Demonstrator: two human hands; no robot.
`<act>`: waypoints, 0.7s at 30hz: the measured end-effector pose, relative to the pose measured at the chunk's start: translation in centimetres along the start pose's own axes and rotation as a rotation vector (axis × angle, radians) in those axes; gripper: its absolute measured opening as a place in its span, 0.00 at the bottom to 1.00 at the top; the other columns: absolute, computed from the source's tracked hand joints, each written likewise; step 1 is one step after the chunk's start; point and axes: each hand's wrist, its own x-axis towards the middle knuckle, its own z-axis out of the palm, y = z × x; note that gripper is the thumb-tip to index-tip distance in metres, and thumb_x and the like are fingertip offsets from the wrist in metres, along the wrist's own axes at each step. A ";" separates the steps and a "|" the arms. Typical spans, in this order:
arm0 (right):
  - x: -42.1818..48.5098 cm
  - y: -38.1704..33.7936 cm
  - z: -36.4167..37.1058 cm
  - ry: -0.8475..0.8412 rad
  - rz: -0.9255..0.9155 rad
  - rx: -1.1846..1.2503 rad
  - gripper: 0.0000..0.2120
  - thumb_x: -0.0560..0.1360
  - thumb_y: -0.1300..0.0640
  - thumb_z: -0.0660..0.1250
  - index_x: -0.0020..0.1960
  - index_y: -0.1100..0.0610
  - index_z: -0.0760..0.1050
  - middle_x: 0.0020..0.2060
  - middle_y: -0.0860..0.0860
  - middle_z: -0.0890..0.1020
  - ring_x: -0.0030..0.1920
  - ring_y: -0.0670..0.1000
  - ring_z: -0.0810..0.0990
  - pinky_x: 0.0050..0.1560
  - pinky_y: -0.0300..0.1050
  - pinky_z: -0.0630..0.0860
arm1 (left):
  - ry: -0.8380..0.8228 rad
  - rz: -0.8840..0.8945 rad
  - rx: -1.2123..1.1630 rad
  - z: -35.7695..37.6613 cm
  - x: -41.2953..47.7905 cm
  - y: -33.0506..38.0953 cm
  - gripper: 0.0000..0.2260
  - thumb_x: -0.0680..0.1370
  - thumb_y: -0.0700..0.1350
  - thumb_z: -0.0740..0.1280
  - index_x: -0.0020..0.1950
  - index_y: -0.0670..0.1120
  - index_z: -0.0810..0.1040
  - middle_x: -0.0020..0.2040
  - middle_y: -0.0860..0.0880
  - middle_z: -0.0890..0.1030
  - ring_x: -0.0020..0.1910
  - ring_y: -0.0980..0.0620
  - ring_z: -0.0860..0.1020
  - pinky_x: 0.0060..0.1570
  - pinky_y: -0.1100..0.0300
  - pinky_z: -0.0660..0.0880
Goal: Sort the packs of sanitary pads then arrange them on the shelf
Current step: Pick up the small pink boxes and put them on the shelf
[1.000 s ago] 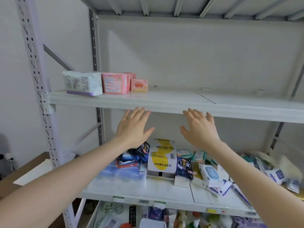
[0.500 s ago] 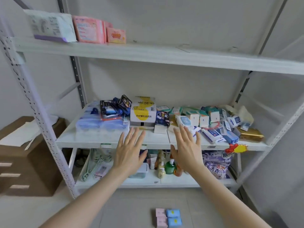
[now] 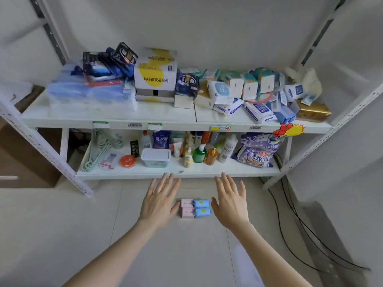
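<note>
Two pink packs (image 3: 187, 208) and two blue packs (image 3: 202, 208) of sanitary pads lie side by side on the tiled floor in front of the shelf unit (image 3: 132, 124). My left hand (image 3: 160, 200) hovers just left of the pink packs, fingers spread and holding nothing. My right hand (image 3: 230, 200) hovers just right of the blue packs, also spread and holding nothing. The upper shelf with the sorted packs is out of view.
The middle shelf is crowded with tissue packs, a white and yellow box (image 3: 155, 73) and wipes. The bottom shelf (image 3: 228, 172) carries bottles, a lidded tub (image 3: 155, 157) and a detergent bag (image 3: 257, 150). Black cables (image 3: 290, 224) run over the floor at right. A brown cabinet (image 3: 24, 158) stands left.
The view has tilted down from the upper shelf to the floor. Both open hands have dropped from shelf height to either side of the packs on the floor.
</note>
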 end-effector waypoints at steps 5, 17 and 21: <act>-1.6 2.0 7.6 -0.204 0.000 0.028 0.31 0.80 0.45 0.54 0.78 0.52 0.48 0.79 0.53 0.51 0.78 0.52 0.48 0.75 0.59 0.43 | -0.122 -0.005 -0.015 5.7 -0.2 1.1 0.33 0.67 0.53 0.76 0.69 0.45 0.74 0.68 0.42 0.75 0.69 0.43 0.72 0.66 0.41 0.68; 2.7 2.5 26.1 -0.485 -0.008 0.074 0.32 0.80 0.46 0.54 0.78 0.54 0.47 0.79 0.54 0.51 0.78 0.53 0.47 0.75 0.60 0.41 | -0.412 -0.037 -0.054 25.0 4.3 -1.7 0.32 0.80 0.56 0.57 0.80 0.51 0.46 0.80 0.48 0.48 0.79 0.48 0.47 0.75 0.48 0.41; 5.9 2.7 33.2 -0.524 -0.006 0.082 0.32 0.79 0.46 0.56 0.78 0.54 0.48 0.78 0.54 0.51 0.78 0.53 0.47 0.74 0.60 0.41 | -0.462 -0.038 -0.050 32.3 7.5 -3.4 0.33 0.80 0.56 0.57 0.80 0.51 0.45 0.80 0.48 0.48 0.79 0.49 0.47 0.75 0.48 0.41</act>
